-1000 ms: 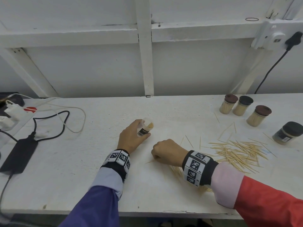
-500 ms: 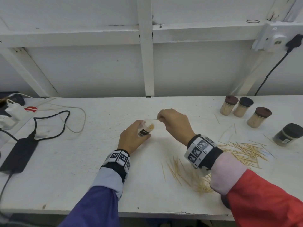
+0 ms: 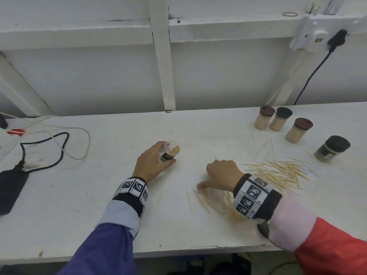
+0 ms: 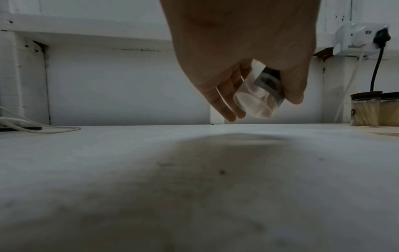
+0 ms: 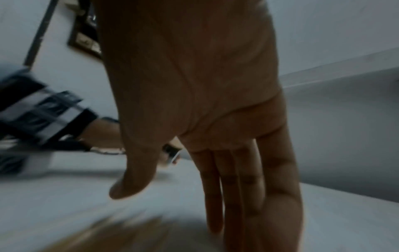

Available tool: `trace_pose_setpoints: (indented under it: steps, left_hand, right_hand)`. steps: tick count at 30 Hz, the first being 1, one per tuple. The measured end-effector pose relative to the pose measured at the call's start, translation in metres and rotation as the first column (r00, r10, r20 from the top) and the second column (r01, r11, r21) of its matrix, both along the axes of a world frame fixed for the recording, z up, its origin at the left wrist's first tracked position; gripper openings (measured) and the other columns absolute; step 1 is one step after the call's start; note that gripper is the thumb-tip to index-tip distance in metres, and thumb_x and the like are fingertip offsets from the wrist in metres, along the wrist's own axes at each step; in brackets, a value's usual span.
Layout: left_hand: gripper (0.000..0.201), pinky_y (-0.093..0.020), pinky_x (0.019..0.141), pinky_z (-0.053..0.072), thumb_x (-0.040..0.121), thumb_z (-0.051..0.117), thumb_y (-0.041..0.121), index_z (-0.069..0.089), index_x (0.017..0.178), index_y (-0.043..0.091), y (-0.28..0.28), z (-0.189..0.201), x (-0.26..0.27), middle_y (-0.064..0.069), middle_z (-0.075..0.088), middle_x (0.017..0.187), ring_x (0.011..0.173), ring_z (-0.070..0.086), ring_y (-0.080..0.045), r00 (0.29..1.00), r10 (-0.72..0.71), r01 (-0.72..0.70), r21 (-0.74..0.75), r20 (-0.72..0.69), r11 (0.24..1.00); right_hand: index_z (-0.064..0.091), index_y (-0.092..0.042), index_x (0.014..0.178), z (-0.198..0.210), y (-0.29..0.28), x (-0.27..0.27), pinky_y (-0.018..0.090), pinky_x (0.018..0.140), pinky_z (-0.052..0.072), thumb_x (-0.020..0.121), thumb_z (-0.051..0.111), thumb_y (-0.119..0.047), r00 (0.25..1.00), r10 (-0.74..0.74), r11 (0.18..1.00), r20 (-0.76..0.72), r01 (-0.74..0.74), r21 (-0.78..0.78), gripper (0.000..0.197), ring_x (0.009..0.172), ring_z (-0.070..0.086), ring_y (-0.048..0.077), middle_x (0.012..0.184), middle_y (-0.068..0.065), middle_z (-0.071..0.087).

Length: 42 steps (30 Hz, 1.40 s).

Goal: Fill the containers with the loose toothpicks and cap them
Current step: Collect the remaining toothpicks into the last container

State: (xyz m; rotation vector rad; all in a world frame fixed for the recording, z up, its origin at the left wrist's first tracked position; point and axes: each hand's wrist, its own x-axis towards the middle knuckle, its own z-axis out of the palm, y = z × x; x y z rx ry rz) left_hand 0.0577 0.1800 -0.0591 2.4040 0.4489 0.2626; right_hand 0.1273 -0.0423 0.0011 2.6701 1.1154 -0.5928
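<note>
My left hand [image 3: 154,162] grips a small clear container [image 3: 170,150], tilted with its open mouth toward the right and some toothpicks inside; the left wrist view shows its clear bottom [image 4: 255,105] just above the table. My right hand [image 3: 217,175] is over the near pile of loose toothpicks [image 3: 210,201], fingers straight and pointing down in the blurred right wrist view [image 5: 241,179], holding nothing that I can see. A second, larger scatter of toothpicks [image 3: 278,171] lies to the right of that hand.
Three filled, capped containers [image 3: 282,121] and a dark-lidded jar [image 3: 331,148] stand at the back right. Cables and a black power adapter [image 3: 12,187] lie at the left. The table's front edge [image 3: 178,253] is near.
My right hand went up to the container's mouth with a toothpick, then came back down to the near pile. The left hand kept the container still.
</note>
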Motion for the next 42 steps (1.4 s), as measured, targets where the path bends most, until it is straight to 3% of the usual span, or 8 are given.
trace_pose_setpoints:
  steps: [5, 11, 14, 16, 26, 30, 33, 42]
  left_hand:
    - [0.054, -0.032, 0.087, 0.046, 0.079, 0.077, 0.043, 0.052, 0.125, 0.027, 0.000, 0.000, 0.001, 0.007, 0.064, 0.122, 0.113, 0.057, -0.015, 1.000, -0.004, 0.004, 0.014, 0.003, 1.000]
    - [0.054, -0.033, 0.088, 0.046, 0.080, 0.077, 0.041, 0.053, 0.125, 0.025, -0.002, 0.001, 0.000, 0.004, 0.063, 0.123, 0.114, 0.057, -0.017, 1.000, -0.010, 0.010, 0.013, 0.005, 1.000]
    - [0.055, -0.035, 0.088, 0.047, 0.079, 0.077, 0.042, 0.053, 0.126, 0.025, -0.002, 0.000, 0.001, 0.003, 0.064, 0.122, 0.113, 0.057, -0.018, 1.000, -0.012, 0.012, 0.013, 0.000, 1.000]
    - [0.056, -0.036, 0.088, 0.048, 0.079, 0.077, 0.042, 0.053, 0.126, 0.026, -0.002, 0.000, 0.001, 0.003, 0.064, 0.122, 0.111, 0.058, -0.019, 1.000, -0.013, 0.013, 0.013, -0.008, 1.000]
    - [0.055, -0.038, 0.088, 0.047, 0.079, 0.077, 0.042, 0.053, 0.125, 0.025, -0.002, 0.001, 0.000, 0.002, 0.064, 0.121, 0.111, 0.057, -0.020, 0.999, -0.011, 0.011, 0.013, -0.031, 1.000]
    - [0.055, -0.039, 0.089, 0.048, 0.079, 0.077, 0.042, 0.053, 0.125, 0.025, -0.001, 0.001, 0.000, 0.002, 0.064, 0.120, 0.110, 0.057, -0.021, 0.999, -0.005, 0.006, 0.011, -0.037, 1.000]
    - [0.054, -0.039, 0.089, 0.047, 0.079, 0.077, 0.042, 0.053, 0.124, 0.025, -0.001, 0.001, 0.000, 0.002, 0.064, 0.120, 0.110, 0.057, -0.021, 0.999, -0.005, 0.005, 0.012, -0.038, 1.000]
    - [0.054, -0.037, 0.088, 0.046, 0.078, 0.078, 0.041, 0.053, 0.124, 0.025, -0.002, 0.001, 0.000, 0.002, 0.064, 0.120, 0.111, 0.057, -0.020, 0.999, -0.009, 0.009, -0.005, -0.035, 1.000]
  right_hand:
    - [0.061, -0.010, 0.094, -0.012, -0.003, -0.033, 0.030, 0.067, 0.034, 0.076, 0.059, -0.074, 1.000, -0.008, 0.999, 0.028, 0.007, 0.036, 0.067, 0.089, 0.062, 0.025, 0.093, 0.006, 0.060]
    - [0.057, -0.005, 0.092, -0.010, 0.002, -0.039, 0.031, 0.066, 0.034, 0.086, 0.069, -0.038, 0.998, 0.049, 0.994, 0.048, -0.054, 0.093, 0.035, 0.093, 0.061, 0.031, 0.101, 0.010, 0.061]
    - [0.032, -0.010, 0.066, -0.014, -0.001, -0.039, 0.027, 0.053, 0.025, 0.086, 0.059, -0.008, 0.995, 0.056, 0.990, 0.087, -0.067, 0.124, 0.034, 0.073, 0.053, 0.029, 0.074, 0.004, 0.044]
    - [0.025, -0.012, 0.062, -0.014, -0.002, -0.041, 0.027, 0.049, 0.017, 0.081, 0.051, 0.003, 0.993, 0.064, 0.987, 0.098, -0.077, 0.139, 0.035, 0.055, 0.038, 0.023, 0.065, 0.002, 0.030]
    - [0.023, -0.012, 0.062, -0.022, -0.002, -0.043, 0.028, 0.049, 0.014, 0.081, 0.046, 0.008, 0.976, 0.148, 0.974, 0.161, -0.172, 0.148, 0.035, 0.053, 0.028, 0.020, 0.065, 0.002, 0.026]
    - [0.023, -0.011, 0.061, -0.025, -0.003, -0.046, 0.027, 0.048, 0.013, 0.081, 0.046, 0.012, 0.947, 0.256, 0.952, 0.194, -0.282, 0.119, 0.038, 0.069, 0.050, 0.027, 0.070, 0.005, 0.043]
    - [0.022, -0.011, 0.061, -0.028, -0.002, -0.045, 0.027, 0.049, 0.016, 0.080, 0.046, 0.014, 0.927, 0.327, 0.932, 0.183, -0.348, 0.101, 0.040, 0.088, 0.062, 0.032, 0.096, 0.014, 0.063]
    - [0.020, -0.012, 0.063, -0.021, 0.004, -0.031, 0.033, 0.064, 0.031, 0.085, 0.043, 0.014, 0.896, 0.405, 0.906, 0.183, -0.420, 0.047, 0.041, 0.087, 0.059, 0.030, 0.098, 0.014, 0.060]
